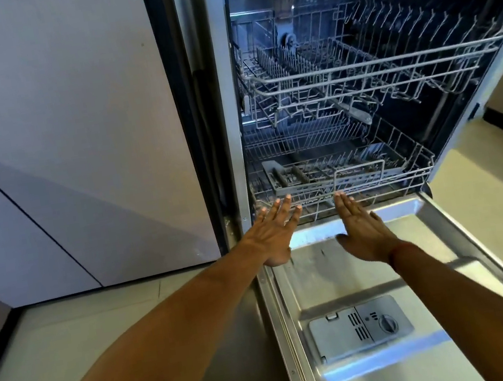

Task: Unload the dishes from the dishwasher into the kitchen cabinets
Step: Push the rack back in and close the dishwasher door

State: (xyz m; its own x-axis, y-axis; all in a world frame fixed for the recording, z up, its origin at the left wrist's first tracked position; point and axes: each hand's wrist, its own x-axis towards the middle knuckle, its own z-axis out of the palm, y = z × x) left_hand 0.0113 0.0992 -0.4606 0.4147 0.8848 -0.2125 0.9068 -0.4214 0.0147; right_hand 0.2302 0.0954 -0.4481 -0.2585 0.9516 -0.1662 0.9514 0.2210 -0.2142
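Reaching out over the lowered dishwasher door (372,276), both hands are flat, fingers straight, and hold nothing. The left hand (274,229) is above the door's far left corner, and the right hand (360,229) is just beside it, nearer the middle of the hinge edge. Their fingertips come up to the front edge of the lower rack (401,146); whether they touch the wire I cannot tell. No dishes show in that rack, in its cutlery basket (291,177), or in the upper rack (371,62), though the dark back of the tub is hard to read. The cabinet front (51,123) at the left is shut. The unloading looks done or nearly so. What probably remains is seating the racks and lifting the door closed.
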